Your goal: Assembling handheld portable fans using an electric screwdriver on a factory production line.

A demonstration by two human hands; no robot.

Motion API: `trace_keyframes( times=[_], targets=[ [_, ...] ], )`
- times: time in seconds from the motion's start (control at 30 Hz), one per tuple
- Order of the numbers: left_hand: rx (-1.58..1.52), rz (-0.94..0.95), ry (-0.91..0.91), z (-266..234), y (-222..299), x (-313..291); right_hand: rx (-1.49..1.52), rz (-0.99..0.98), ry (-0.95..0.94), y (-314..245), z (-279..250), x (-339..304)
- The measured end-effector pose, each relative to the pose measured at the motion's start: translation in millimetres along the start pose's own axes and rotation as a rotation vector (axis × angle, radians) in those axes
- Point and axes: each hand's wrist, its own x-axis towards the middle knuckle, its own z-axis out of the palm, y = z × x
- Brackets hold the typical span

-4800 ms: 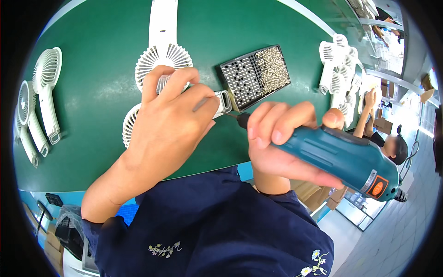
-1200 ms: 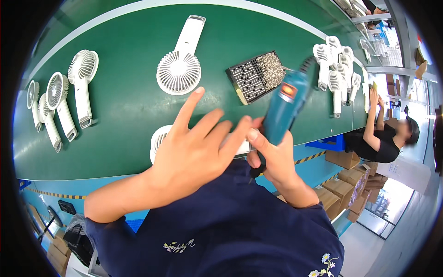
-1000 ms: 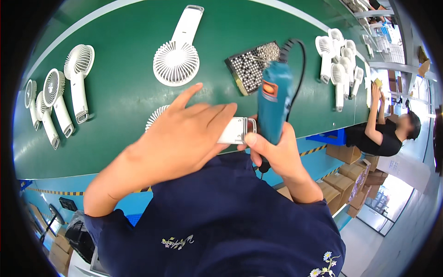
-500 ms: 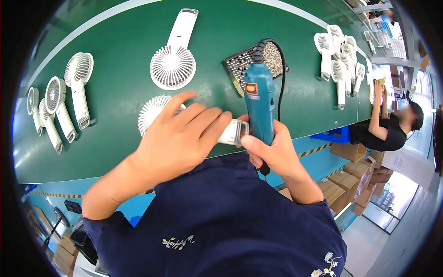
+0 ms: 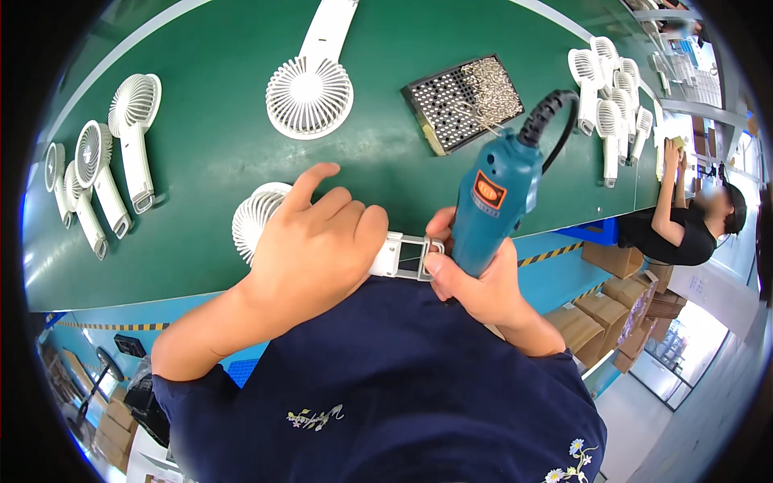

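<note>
My left hand (image 5: 318,237) is closed over the handle of a white handheld fan (image 5: 251,219), its index finger raised off it. The fan's round grille pokes out to the left of the hand. From the handle's right end a pale rectangular frame (image 5: 427,259) with an open middle sticks out. My right hand (image 5: 495,290) pinches that frame's outer end between thumb and fingertips. The same hand also keeps a teal electric screwdriver (image 5: 493,205) tucked in its grip, cable end up. The tool's bit is hidden below the hand.
Beyond my hands lies another white fan (image 5: 310,97) on the green table (image 5: 201,145). A black perforated tray (image 5: 447,109) holds many small screws. Several fans (image 5: 97,157) lie left, and more (image 5: 608,117) far right. A person in black (image 5: 672,229) works at the right, near cardboard boxes (image 5: 600,318).
The frame now reaches further out from the fan's handle, with a gap inside it. My right hand has moved right, and the screwdriver has tilted to the right.
</note>
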Motion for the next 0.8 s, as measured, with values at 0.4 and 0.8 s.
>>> trace_keyframes(
  times=[0.4, 0.8],
  targets=[
    [0.046, -0.053, 0.028, -1, 5, 3, -0.152, -0.099, 0.018, 6, 0, 2],
    [0.113, -0.09, -0.117, 18, 0, 3, 0.087, -0.875, -0.388, -56, -16, 18]
  ],
)
